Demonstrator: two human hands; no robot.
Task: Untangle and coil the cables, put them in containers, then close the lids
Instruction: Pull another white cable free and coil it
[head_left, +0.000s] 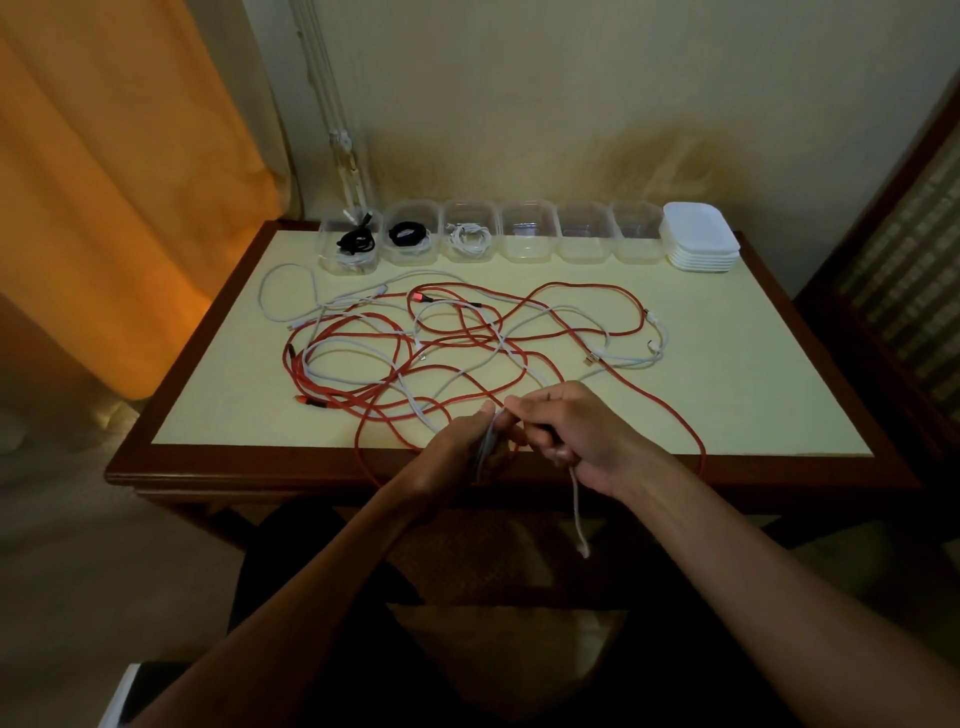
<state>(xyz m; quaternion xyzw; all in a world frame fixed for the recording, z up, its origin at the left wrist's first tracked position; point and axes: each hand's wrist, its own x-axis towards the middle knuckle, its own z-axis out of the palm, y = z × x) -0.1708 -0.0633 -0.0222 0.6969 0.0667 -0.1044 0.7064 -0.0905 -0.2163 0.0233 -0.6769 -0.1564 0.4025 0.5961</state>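
Coiling goes best with small, even loops: left hand (470, 447) grips the white cable (576, 499) coil, right hand (566, 434) fingers pinch and feed it. Draw slack gently clear of the red cable (613, 291) on the worktop (753, 364).

Tangled red and white cables (467, 343) cover the worktop (753, 395) centre. Bare strips remain along its left and right sides. Clear containers (530, 234) and stacked lids (698, 239) line the back edge.

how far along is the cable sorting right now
Done: three containers at the row's left hold coiled cables. In hand: both hands, left hand and right hand, grip a white cable. Left: the red and white tangle, three empty containers, and the stacked lids.
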